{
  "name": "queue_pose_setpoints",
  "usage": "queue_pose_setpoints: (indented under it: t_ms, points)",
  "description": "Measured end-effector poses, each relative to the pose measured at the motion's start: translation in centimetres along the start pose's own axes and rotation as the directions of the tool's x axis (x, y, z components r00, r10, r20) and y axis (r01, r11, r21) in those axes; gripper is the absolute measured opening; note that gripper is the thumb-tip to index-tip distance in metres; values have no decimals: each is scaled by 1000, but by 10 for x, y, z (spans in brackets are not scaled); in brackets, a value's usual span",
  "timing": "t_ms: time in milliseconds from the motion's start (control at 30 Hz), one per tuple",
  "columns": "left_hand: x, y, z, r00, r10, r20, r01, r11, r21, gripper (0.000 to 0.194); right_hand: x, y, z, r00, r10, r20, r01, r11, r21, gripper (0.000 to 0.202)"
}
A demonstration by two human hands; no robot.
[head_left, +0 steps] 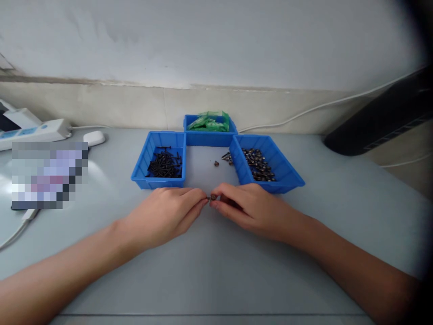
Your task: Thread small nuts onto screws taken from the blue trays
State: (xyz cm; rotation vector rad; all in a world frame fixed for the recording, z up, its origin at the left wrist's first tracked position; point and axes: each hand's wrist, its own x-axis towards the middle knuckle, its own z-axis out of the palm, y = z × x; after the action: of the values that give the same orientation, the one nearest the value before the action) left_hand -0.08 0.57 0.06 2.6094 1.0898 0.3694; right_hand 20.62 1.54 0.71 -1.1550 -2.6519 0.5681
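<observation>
Over the middle of the table my left hand (172, 212) and my right hand (253, 208) meet fingertip to fingertip. A small brownish metal piece (213, 197) is pinched in my right hand. My left fingers are pressed together at its left side, on something too small to name. Beyond my left hand is a blue bin (142, 166) of black screws (164, 164). A second blue bin (287, 174) with many small metal pieces (259, 164) stands beyond my right hand. Between the bins, one loose piece (216, 164) and several others (228, 158) lie on the table.
A third blue bin (211, 139) at the back holds green plastic packets (209, 122). At the left are a pixelated device (50, 174) with a cable, a white case (94, 137) and a power strip (47, 131). A black cylinder (375, 117) leans at the right.
</observation>
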Motion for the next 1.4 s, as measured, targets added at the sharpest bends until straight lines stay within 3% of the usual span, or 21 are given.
queue_pose_setpoints:
  t_ms: [200,333,533,700,867,1167,1400]
  points:
    - [2,1,2,1000,-22,19,20,996,84,26,2,1,0,999,-28,42,29,999,-23,29]
    - [2,3,1,999,-12,31,7,987,163,26,0,1,0,998,50,46,-51,999,11,21]
    - [1,2,1,997,-18,70,10,994,109,26,-1,0,0,996,53,66,-53,999,-1,18]
    - [3,2,1,999,-37,25,36,999,35,21,2,0,-2,997,30,65,-29,999,-14,23]
    - [1,1,1,1000,17,25,-19,998,67,26,1,1,-2,998,-7,61,7,1000,-2,31]
    - [3,1,1,998,-21,66,14,994,107,26,1,0,3,996,62,60,-63,998,12,19]
    - [0,0,5,990,49,-129,-48,999,8,20,2,-1,2,998,25,62,-28,998,49,25]
